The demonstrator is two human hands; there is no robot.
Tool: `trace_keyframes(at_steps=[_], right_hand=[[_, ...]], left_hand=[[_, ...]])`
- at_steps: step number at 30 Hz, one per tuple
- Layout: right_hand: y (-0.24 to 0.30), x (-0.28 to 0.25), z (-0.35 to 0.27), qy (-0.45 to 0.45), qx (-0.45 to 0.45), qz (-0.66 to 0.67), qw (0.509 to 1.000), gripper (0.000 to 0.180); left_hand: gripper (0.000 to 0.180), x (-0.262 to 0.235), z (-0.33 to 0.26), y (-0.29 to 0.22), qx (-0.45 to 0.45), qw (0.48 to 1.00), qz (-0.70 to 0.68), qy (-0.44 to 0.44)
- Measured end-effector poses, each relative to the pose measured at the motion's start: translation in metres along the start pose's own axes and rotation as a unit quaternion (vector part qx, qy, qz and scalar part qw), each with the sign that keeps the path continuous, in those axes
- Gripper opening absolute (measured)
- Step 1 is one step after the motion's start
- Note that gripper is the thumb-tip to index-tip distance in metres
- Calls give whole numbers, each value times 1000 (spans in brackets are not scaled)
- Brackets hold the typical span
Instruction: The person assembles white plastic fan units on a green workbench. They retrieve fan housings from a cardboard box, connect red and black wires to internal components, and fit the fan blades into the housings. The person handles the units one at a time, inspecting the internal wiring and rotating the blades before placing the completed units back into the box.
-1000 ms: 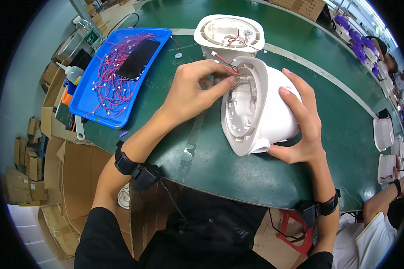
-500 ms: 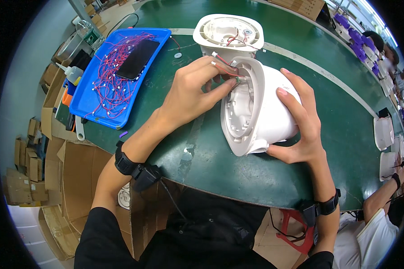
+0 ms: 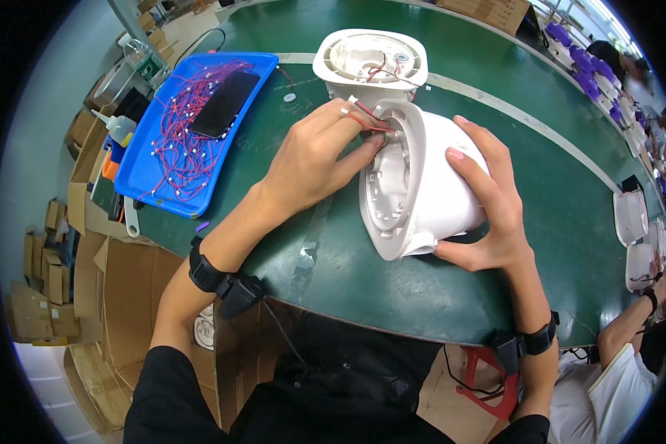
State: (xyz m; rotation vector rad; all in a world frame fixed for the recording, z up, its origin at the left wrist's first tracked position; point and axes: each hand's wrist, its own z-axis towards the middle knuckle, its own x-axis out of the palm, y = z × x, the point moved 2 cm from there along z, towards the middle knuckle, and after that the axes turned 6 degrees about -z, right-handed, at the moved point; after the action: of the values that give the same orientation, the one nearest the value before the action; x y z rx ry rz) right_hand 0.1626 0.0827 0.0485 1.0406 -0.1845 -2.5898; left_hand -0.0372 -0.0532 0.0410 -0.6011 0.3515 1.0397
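A white plastic housing (image 3: 448,177) lies tilted on its side on the green table, its open, ribbed end facing left. My right hand (image 3: 496,196) grips it from the right, fingers over the top and thumb low by a small spout-like part. At the upper rim of the opening, my left hand (image 3: 314,152) pinches red and black wires (image 3: 364,118) with white plugs. Its fingertips are partly hidden inside the rim. Just behind stands a second white housing (image 3: 370,63), open end up, with red and black wires and a small disc in it.
To the left, a blue tray (image 3: 137,181) holds tangled red wires (image 3: 174,152) and a black phone (image 3: 226,103). A small disc (image 3: 289,98) on a wire lies beside it. A glue bottle (image 3: 115,126) and a water bottle (image 3: 144,61) stand beyond. Another person's arm (image 3: 629,318) is at the right.
The housing and both hands have shifted slightly left. My left fingers have moved a little along the wires at the rim; the grips otherwise look the same.
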Motion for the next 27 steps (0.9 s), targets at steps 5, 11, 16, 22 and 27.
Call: trace_keyframes(at_steps=[5,11,16,22,27], right_hand=[[0,-1,0,8,-4,-14,1000,87],[-20,-3,-14,-58,219,216,950,86],[-20,-6,-13,-47,221,248,942,84],[-25,-1,-16,-84,227,282,929,77],[-34,-2,-19,-136,309,338,879,50]], left_hand=[[15,-1,0,-1,-44,999,-1,-5],[13,-5,-7,11,-246,967,-56,18],[35,4,-5,-1,-160,969,-190,2],[115,12,19,-40,-13,977,-141,161],[113,26,33,-21,-155,942,-228,189]])
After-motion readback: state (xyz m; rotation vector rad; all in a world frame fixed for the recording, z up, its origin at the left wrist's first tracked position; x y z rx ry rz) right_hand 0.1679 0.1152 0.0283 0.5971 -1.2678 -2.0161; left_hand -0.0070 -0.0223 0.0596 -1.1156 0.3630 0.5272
